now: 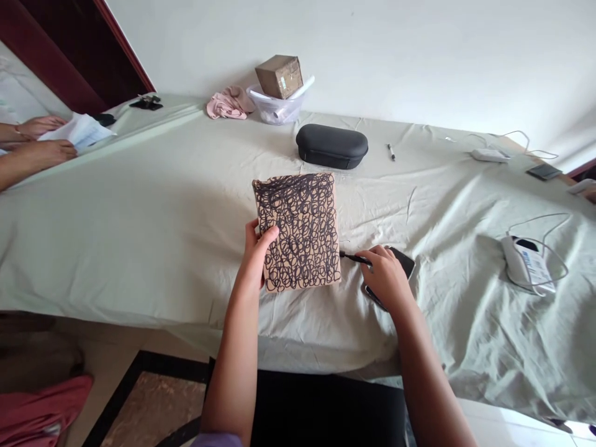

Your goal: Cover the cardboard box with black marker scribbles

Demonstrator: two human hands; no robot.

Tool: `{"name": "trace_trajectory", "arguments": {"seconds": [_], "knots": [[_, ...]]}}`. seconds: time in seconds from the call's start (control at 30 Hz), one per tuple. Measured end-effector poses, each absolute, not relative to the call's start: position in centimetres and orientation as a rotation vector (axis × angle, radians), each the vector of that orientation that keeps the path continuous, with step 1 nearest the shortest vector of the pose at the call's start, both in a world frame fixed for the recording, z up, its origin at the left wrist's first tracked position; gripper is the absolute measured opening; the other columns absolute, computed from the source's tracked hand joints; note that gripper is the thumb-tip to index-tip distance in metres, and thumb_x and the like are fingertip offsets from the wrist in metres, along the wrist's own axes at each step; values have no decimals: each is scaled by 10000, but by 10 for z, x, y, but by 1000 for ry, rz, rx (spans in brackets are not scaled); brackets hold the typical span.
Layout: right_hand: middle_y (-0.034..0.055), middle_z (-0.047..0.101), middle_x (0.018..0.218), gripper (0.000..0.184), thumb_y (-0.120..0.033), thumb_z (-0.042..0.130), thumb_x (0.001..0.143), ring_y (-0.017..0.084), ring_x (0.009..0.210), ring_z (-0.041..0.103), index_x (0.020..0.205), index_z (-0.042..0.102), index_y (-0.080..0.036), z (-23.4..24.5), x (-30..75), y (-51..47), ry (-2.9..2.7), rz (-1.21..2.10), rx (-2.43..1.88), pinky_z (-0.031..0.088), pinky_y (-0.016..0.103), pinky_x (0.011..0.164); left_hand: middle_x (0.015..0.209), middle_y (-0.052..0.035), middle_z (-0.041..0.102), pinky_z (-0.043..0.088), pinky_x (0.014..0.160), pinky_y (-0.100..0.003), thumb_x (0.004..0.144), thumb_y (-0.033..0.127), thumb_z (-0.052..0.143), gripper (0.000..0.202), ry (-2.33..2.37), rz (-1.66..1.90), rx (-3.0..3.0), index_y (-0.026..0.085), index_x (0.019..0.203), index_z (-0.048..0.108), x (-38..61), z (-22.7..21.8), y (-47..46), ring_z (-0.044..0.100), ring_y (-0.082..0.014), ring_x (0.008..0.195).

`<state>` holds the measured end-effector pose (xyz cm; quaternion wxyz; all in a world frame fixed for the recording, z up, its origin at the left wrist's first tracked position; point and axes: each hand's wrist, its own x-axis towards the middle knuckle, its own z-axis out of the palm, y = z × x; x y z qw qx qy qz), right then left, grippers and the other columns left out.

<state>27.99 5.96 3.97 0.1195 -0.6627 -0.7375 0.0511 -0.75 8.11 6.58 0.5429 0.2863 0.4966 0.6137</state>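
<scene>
A brown cardboard box (302,239), its face covered in black looping scribbles, is tilted up towards me over the cloth. My left hand (258,251) grips its left edge, thumb on the scribbled face and fingers behind. To the right, my right hand (384,273) is closed on a black marker (356,257) that points left. The marker's tip is close to the box's right edge; whether they touch I cannot tell. Partly hidden under my right hand lies a black phone (404,261).
Pale green cloth (139,248) covers the table. Behind the box are a black hard case (331,146) and a pen (392,153). Further back sit a pink cloth (229,103) and a plastic basket (279,112) with a small carton (279,76). Another person's hands (51,149) hold papers.
</scene>
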Motion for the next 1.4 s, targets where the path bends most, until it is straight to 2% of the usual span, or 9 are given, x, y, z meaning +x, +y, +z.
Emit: {"name": "trace_trajectory", "arguments": {"seconds": [0.3, 0.4, 0.5, 0.6, 0.73, 0.97, 1.1, 1.23, 1.4], "knots": [[166, 600, 1291, 459, -250, 582, 961, 366, 1168, 509, 1412, 649, -195, 30, 252, 72, -2167, 314, -1802, 448, 515, 1018, 1094, -53, 651, 560, 776, -338, 719, 479, 832, 636, 1163, 1446, 659, 287, 1236, 516, -10, 62, 86, 700, -254, 983], [204, 596, 1272, 308, -230, 540, 959, 390, 1150, 504, 1208, 711, -169, 27, 231, 77, -2110, 342, -1792, 425, 539, 992, 1104, -60, 648, 559, 778, -339, 713, 480, 830, 660, 1171, 1436, 658, 278, 1253, 509, -9, 63, 86, 701, -254, 975], [205, 616, 1142, 203, -214, 491, 949, 373, 1085, 526, 999, 680, -161, 24, 221, 82, -1997, 366, -1757, 413, 522, 960, 1108, -62, 645, 562, 776, -337, 741, 465, 797, 620, 1190, 1434, 666, 272, 1256, 511, -9, 64, 85, 700, -250, 974], [150, 608, 1048, 155, -272, 475, 951, 311, 985, 546, 985, 600, -187, 24, 229, 86, -1810, 428, -1672, 420, 464, 911, 1110, -65, 651, 568, 755, -329, 761, 448, 781, 574, 1192, 1441, 667, 268, 1242, 523, -8, 64, 84, 700, -245, 965], [51, 542, 903, 251, -453, 431, 1001, 217, 815, 506, 1052, 504, -218, 34, 250, 87, -1491, 557, -1524, 426, 359, 785, 1096, -56, 673, 573, 761, -329, 756, 445, 787, 563, 1176, 1455, 664, 273, 1233, 541, -8, 61, 84, 707, -251, 977], [-25, 343, 672, 538, -745, 353, 916, 137, 576, 376, 732, 348, -240, 57, 244, 94, -1120, 938, -1176, 398, 287, 568, 1079, -56, 667, 569, 752, -335, 729, 478, 820, 657, 1169, 1462, 652, 264, 1284, 542, -10, 53, 88, 704, -256, 967], [-41, 328, 575, 477, -628, 539, 864, 94, 492, 289, 655, 412, -218, 52, 233, 99, -951, 1149, -1033, 255, 234, 465, 1136, -72, 657, 564, 793, -352, 746, 472, 814, 640, 1157, 1443, 670, 263, 1281, 532, -11, 54, 87, 696, -264, 1008], [-57, 344, 564, 330, -510, 523, 861, 77, 447, 194, 813, 590, -190, 44, 233, 103, -991, 1152, -1040, 117, 221, 440, 1147, -78, 653, 554, 806, -361, 742, 482, 813, 658, 1168, 1440, 686, 271, 1297, 528, -11, 53, 87, 689, -277, 1035], [-63, 333, 606, 295, -479, 540, 881, 70, 465, 202, 869, 593, -189, 39, 234, 100, -1061, 1118, -1030, 125, 216, 458, 1128, -71, 667, 548, 817, -363, 729, 473, 824, 662, 1174, 1458, 666, 268, 1294, 546, -10, 52, 87, 686, -277, 1035]]}}
